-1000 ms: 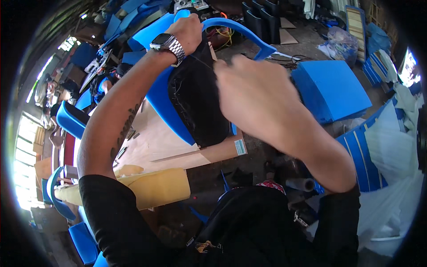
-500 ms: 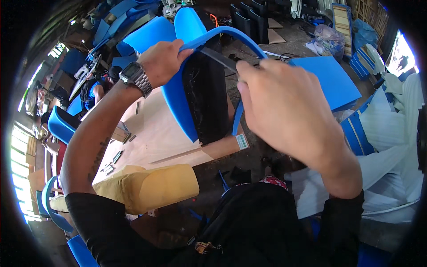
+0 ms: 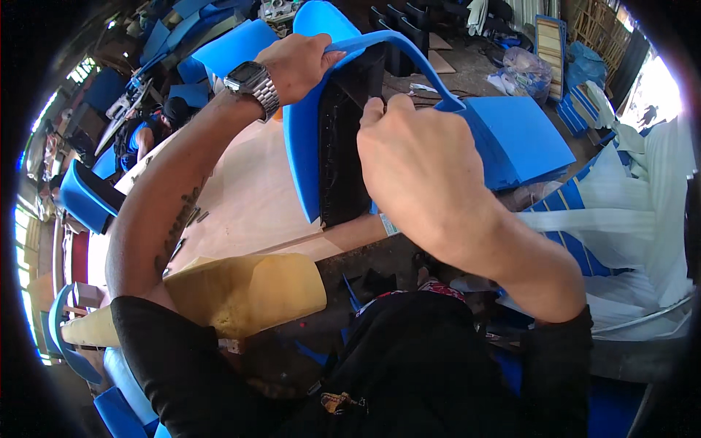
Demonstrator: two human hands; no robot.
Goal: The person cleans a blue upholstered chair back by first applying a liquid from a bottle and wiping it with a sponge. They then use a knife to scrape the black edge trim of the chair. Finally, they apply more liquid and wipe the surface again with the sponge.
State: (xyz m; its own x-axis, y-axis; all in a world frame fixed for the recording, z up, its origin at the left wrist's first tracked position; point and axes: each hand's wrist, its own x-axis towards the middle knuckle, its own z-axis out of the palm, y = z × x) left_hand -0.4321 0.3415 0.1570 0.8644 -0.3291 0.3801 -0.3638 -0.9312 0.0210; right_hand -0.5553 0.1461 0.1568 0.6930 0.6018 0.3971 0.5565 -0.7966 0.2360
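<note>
A curved seat-like piece with a black stapled covering (image 3: 342, 160) and blue foam (image 3: 298, 139) along its side stands on the wooden board. My left hand (image 3: 296, 69), wearing a metal watch, pinches the foam's upper edge between thumb and fingers. From there a blue foam strip (image 3: 409, 50) arches over to the right, its end hanging loose beside my other hand. My right hand (image 3: 423, 171) is closed in a fist round a knife, just below the arch. The knife's dark blade is hard to make out against the black covering.
A pale wooden board (image 3: 248, 190) lies beneath the piece, with a yellow foam form (image 3: 255, 292) nearer me. Blue foam sheets (image 3: 518, 139) are stacked at right, beside white wrapping (image 3: 635, 204). Another person (image 3: 142, 135) bends over at far left. Black chair backs (image 3: 401, 44) stand behind.
My right hand has drawn left and a little down with the knife. The strip's right end now hangs free beside it. My left hand has shifted up and right, still pinching the foam.
</note>
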